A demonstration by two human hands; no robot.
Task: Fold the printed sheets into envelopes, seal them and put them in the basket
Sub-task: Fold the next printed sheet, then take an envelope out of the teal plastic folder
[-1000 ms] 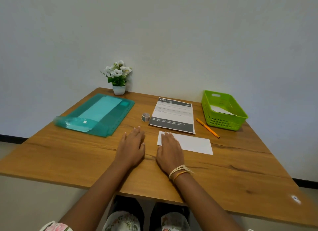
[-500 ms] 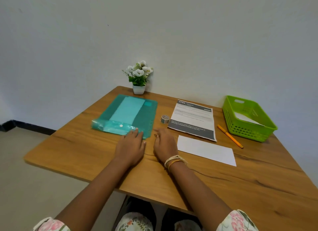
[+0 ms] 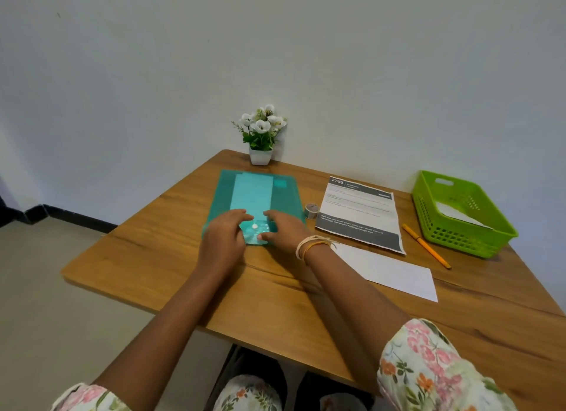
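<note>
A teal plastic folder (image 3: pixel 260 190) lies at the table's back left, with pale paper showing through it. My left hand (image 3: pixel 223 239) lies on its near flap, left of the white snap button (image 3: pixel 254 226). My right hand (image 3: pixel 284 229) is on the flap to the right of the button, thumb at the flap's near edge and fingers on top. A printed sheet (image 3: pixel 358 214) lies flat right of the folder. A white envelope (image 3: pixel 389 269) sits in front of the sheet. The green basket (image 3: pixel 465 242) at the far right holds a white envelope.
A small tape roll (image 3: pixel 312 210) stands between the folder and the printed sheet. An orange pen (image 3: pixel 425 245) lies beside the basket. A potted white-flower plant (image 3: pixel 262 134) stands against the wall. The table's left edge is close to the folder.
Both hands moved from the table's front middle forward and left onto the folder's flap. My right hand left the white envelope. The view swung left.
</note>
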